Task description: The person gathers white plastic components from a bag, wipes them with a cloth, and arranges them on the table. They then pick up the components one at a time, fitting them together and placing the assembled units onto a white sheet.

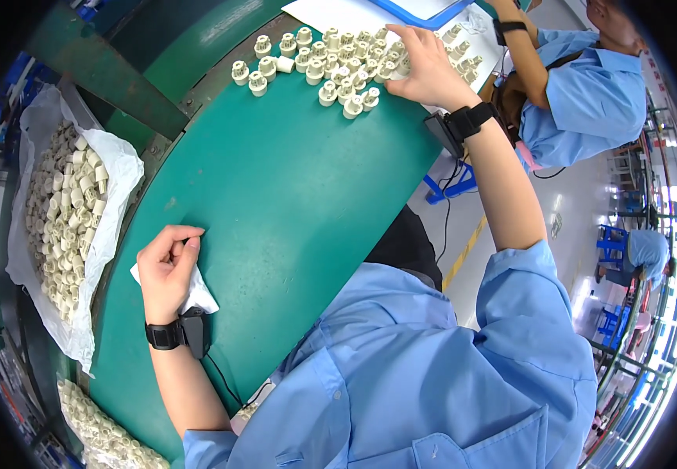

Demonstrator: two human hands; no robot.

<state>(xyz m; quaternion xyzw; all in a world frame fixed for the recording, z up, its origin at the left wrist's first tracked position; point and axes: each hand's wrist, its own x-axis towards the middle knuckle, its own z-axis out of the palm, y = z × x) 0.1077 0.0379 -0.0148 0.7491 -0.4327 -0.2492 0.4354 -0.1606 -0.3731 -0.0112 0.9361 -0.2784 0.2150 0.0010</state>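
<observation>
Our right hand [432, 72] spread wide at the cream fittings [315, 70], mostly upright, narrow ends up, long axes vertical, far on the green table [276, 203], our left hand [168, 270] curled, its grip unclear, white sheet [200, 295] beneath, white bag [123, 160] of pieces beyond.

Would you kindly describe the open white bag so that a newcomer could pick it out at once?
From the green tabletop, look past its left edge, beyond the left hand. The white plastic bag there gapes wide over heaped cream parts, unlike the clear bag below.
</observation>
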